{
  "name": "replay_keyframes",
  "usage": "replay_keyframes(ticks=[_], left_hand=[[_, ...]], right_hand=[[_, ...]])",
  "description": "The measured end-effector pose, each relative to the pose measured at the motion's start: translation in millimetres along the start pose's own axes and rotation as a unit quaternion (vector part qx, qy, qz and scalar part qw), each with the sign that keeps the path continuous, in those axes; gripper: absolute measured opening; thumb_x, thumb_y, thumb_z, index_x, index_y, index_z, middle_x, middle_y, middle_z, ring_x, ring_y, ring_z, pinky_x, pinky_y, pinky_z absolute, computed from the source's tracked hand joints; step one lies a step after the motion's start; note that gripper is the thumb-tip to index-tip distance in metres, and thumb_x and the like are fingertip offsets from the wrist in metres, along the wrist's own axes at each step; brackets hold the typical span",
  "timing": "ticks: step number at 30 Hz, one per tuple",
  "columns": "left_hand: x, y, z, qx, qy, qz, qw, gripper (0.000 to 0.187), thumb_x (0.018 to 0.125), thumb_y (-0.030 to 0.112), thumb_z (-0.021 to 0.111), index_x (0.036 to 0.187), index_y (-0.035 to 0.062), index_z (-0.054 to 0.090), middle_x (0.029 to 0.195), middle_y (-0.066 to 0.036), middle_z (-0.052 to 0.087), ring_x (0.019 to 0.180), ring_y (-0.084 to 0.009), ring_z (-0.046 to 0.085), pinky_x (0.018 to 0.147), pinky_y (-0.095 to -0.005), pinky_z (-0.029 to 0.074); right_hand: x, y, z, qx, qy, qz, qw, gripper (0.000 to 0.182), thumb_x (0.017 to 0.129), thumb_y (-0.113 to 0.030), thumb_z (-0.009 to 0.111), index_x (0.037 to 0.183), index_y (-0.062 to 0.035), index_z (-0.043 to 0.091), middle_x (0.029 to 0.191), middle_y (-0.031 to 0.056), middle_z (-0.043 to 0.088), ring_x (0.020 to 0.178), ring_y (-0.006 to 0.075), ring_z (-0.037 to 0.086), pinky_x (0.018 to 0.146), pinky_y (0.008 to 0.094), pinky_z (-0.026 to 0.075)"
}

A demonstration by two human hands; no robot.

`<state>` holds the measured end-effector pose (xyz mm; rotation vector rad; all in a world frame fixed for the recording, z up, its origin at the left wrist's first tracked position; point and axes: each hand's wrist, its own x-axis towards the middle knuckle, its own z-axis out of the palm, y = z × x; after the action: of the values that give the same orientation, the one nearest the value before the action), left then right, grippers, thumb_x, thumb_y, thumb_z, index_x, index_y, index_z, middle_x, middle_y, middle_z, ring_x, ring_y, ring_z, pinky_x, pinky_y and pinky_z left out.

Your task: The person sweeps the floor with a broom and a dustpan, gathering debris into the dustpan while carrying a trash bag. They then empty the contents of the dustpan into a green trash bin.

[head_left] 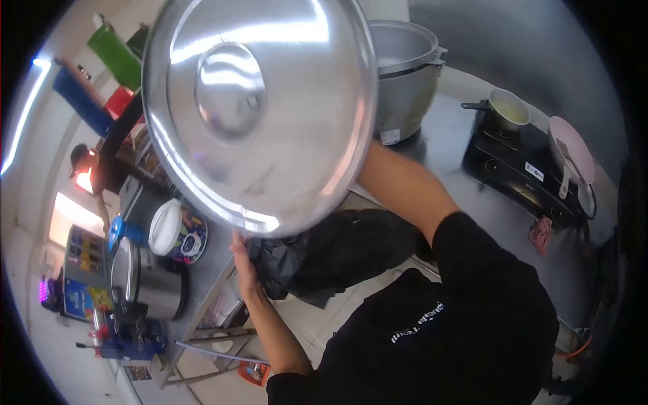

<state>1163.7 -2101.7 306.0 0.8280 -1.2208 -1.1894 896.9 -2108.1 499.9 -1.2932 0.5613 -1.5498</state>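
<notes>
A large round metal pot lid (304, 128) fills the upper middle of the head view, raised and tilted up, with a round recess in its centre. At its lower rim is my left hand (244, 268), fingertips right at the edge and partly covered by the lid. My right forearm (408, 189) runs up behind the lid, which hides my right hand. Just beyond the lid stands a big grey metal pot (408, 88), its top uncovered. Below the lid lies a crumpled black plastic bag (337, 253).
On the right counter (442, 152) sit a black gas stove (520, 172) with a small saucepan (507, 109), a pink pan (572, 145) and a pinkish cloth (540, 235). The left counter bears a steel cooker (158, 280) and a white-lidded container (167, 228). Another person (86, 162) is at far left.
</notes>
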Motion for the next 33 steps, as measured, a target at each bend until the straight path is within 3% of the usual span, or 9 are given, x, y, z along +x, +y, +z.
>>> replay_keyframes(ticks=[2, 3, 6, 10, 12, 15, 19, 24, 33], left_hand=[[14.9, 3.1, 14.1, 0.014, -0.193, -0.003, 0.981, 0.07, 0.09, 0.056, 0.038, 0.129, -0.0026, 0.037, 0.099, -0.01, 0.056, 0.085, -0.0147, 0.052, 0.083, -0.027, 0.038], [11.5, -1.2, 23.4, 0.104, -0.145, 0.018, 0.984, 0.066, 0.091, 0.053, 0.039, 0.128, -0.0012, 0.04, 0.084, -0.006, 0.055, 0.074, -0.0116, 0.05, 0.078, -0.0242, 0.038], [-8.0, -62.9, -1.4, 0.149, -0.12, -0.002, 0.981, 0.051, 0.095, 0.042, 0.04, 0.12, -0.0014, 0.049, 0.079, -0.004, 0.055, 0.076, -0.0116, 0.05, 0.08, -0.0266, 0.038], [-87.2, -141.5, -49.6, 0.16, 0.06, -0.179, 0.969, 0.041, 0.096, 0.033, 0.041, 0.113, -0.0002, 0.057, 0.112, -0.009, 0.057, 0.108, -0.0171, 0.05, 0.096, -0.0316, 0.034], [-136.0, -185.1, -86.0, 0.149, 0.132, -0.271, 0.942, 0.045, 0.093, 0.039, 0.045, 0.111, -0.0002, 0.059, 0.11, -0.01, 0.058, 0.106, -0.0198, 0.051, 0.092, -0.0331, 0.038], [-217.1, -245.8, -129.8, 0.097, 0.281, -0.328, 0.896, 0.045, 0.09, 0.04, 0.048, 0.104, -0.0006, 0.061, 0.1, -0.011, 0.059, 0.094, -0.0196, 0.054, 0.083, -0.0344, 0.043], [-295.9, -277.0, -149.9, 0.078, 0.39, -0.366, 0.841, 0.034, 0.088, 0.03, 0.05, 0.097, -0.0006, 0.062, 0.091, -0.013, 0.061, 0.086, -0.02, 0.055, 0.08, -0.0343, 0.044], [-311.3, -281.4, -125.1, 0.223, 0.333, -0.429, 0.809, 0.033, 0.088, 0.029, 0.051, 0.096, -0.0007, 0.061, 0.091, -0.013, 0.061, 0.085, -0.0204, 0.055, 0.079, -0.0345, 0.044], [-304.5, -281.4, -97.2, 0.373, 0.219, -0.429, 0.793, 0.031, 0.086, 0.028, 0.054, 0.096, -0.0011, 0.06, 0.09, -0.013, 0.06, 0.084, -0.0212, 0.055, 0.077, -0.0348, 0.044]], right_hand=[[30.4, -42.6, -23.7, -0.079, 0.006, -0.06, 0.995, 0.033, 0.086, -0.014, 0.046, 0.116, -0.0057, 0.057, 0.126, 0.0126, 0.05, 0.115, 0.0252, 0.046, 0.098, 0.0359, 0.035], [47.0, -62.8, -36.9, -0.122, 0.012, -0.089, 0.988, 0.033, 0.086, -0.013, 0.045, 0.116, -0.0059, 0.057, 0.127, 0.0126, 0.049, 0.116, 0.0253, 0.046, 0.099, 0.0359, 0.035], [95.9, -113.4, -84.8, -0.242, 0.04, -0.157, 0.957, 0.033, 0.085, -0.01, 0.045, 0.116, -0.0066, 0.058, 0.129, 0.0127, 0.048, 0.118, 0.0256, 0.044, 0.101, 0.0358, 0.033], [158.0, -150.7, -171.6, -0.401, 0.105, -0.199, 0.888, 0.034, 0.084, -0.006, 0.045, 0.115, -0.0075, 0.059, 0.132, 0.0127, 0.047, 0.121, 0.026, 0.042, 0.103, 0.0356, 0.031], [204.8, -135.6, -244.3, -0.478, 0.104, -0.277, 0.827, 0.031, 0.083, -0.014, 0.046, 0.108, -0.0002, 0.06, 0.102, 0.0158, 0.063, 0.093, 0.0221, 0.058, 0.085, 0.0329, 0.044], [218.5, -110.9, -309.9, -0.622, 0.065, -0.273, 0.731, 0.031, 0.088, -0.015, 0.042, 0.115, -0.0091, 0.056, 0.117, 0.0134, 0.057, 0.106, 0.0255, 0.055, 0.09, 0.0357, 0.043], [228.6, -67.8, -366.9, -0.685, 0.11, -0.18, 0.697, 0.034, 0.083, -0.011, 0.041, 0.113, -0.0149, 0.056, 0.112, 0.0137, 0.059, 0.104, 0.031, 0.055, 0.089, 0.0414, 0.042], [210.4, -30.9, -393.1, -0.711, 0.111, -0.134, 0.681, 0.032, 0.083, -0.009, 0.04, 0.109, -0.0102, 0.059, 0.102, 0.0163, 0.062, 0.096, 0.0338, 0.058, 0.085, 0.0415, 0.043], [216.2, 1.4, -435.8, -0.718, 0.058, -0.045, 0.692, 0.033, 0.083, -0.009, 0.04, 0.11, -0.0117, 0.059, 0.111, 0.0169, 0.059, 0.105, 0.0337, 0.054, 0.091, 0.0414, 0.041]])
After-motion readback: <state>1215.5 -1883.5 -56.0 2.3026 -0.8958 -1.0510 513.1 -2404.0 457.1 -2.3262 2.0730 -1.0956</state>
